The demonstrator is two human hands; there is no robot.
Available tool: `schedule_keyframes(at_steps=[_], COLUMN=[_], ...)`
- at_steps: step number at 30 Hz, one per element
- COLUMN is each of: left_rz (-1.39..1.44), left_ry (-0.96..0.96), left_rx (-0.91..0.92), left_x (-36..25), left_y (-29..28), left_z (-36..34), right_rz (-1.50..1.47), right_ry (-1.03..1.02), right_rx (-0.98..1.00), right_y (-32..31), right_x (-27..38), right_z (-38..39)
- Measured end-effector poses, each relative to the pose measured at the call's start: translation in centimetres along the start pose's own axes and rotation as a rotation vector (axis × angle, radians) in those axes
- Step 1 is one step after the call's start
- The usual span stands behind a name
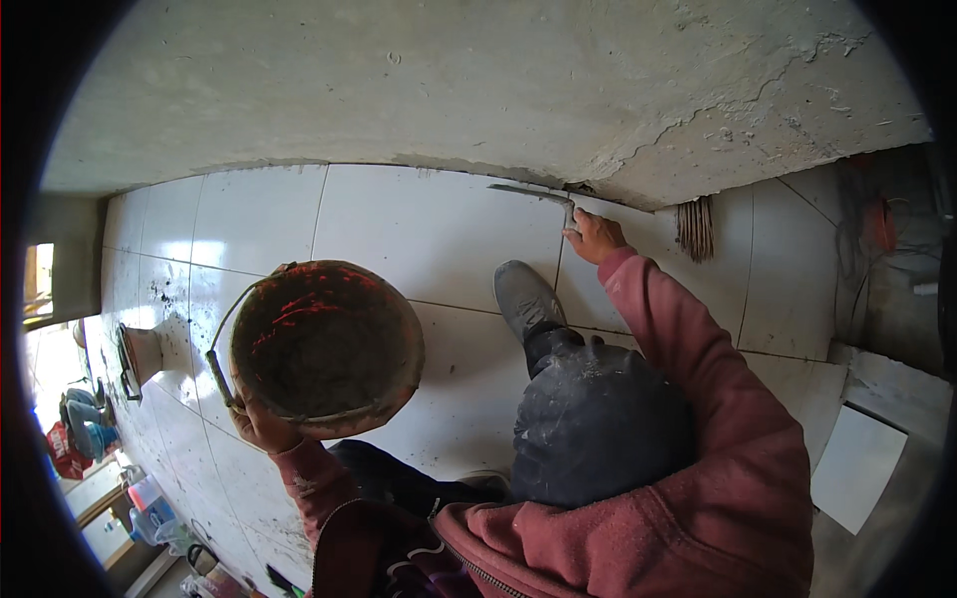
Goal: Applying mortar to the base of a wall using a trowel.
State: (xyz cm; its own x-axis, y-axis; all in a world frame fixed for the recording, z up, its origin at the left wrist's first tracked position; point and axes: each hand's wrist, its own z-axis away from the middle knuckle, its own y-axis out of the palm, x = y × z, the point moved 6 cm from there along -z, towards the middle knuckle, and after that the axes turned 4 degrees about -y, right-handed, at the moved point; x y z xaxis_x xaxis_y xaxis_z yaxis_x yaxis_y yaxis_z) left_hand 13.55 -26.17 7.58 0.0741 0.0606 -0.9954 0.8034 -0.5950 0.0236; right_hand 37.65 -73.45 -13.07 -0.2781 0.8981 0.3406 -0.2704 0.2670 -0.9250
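At our left we see the bucket (415, 344), round and grime-crusted, its dark inside streaked red, our left fingers (251, 411) curled on its near rim. Beside the wall (399, 80), our right fingers (586, 235) are wrapped around the grey handle of a thin, dark-bladed trowel (525, 190).

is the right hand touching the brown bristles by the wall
Apart: the head view plainly shows a stretch of white tile between the right hand and the brown bristles.

Bucket (412, 349) hides part of the left grip (267, 427).
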Motion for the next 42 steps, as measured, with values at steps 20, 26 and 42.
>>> schedule_keyframes(at_steps=[20,26,42], left_rz=[-0.076,-0.077,-0.088], left_ry=[-0.017,-0.037,-0.056], left_rx=[-0.055,-0.1,-0.197], left_x=[2.4,2.0,2.0], left_y=[-4.3,-4.0,-4.6], left_z=[-1.0,-0.7,-0.1], right_rz=[-0.122,-0.096,-0.093], right_ry=[0.174,0.095,0.22], right_rx=[-0.186,-0.165,0.025], right_y=[0.0,-0.2,-0.9], right_x=[-3.9,-4.6,-4.1], right_z=[1.3,3.4,1.9])
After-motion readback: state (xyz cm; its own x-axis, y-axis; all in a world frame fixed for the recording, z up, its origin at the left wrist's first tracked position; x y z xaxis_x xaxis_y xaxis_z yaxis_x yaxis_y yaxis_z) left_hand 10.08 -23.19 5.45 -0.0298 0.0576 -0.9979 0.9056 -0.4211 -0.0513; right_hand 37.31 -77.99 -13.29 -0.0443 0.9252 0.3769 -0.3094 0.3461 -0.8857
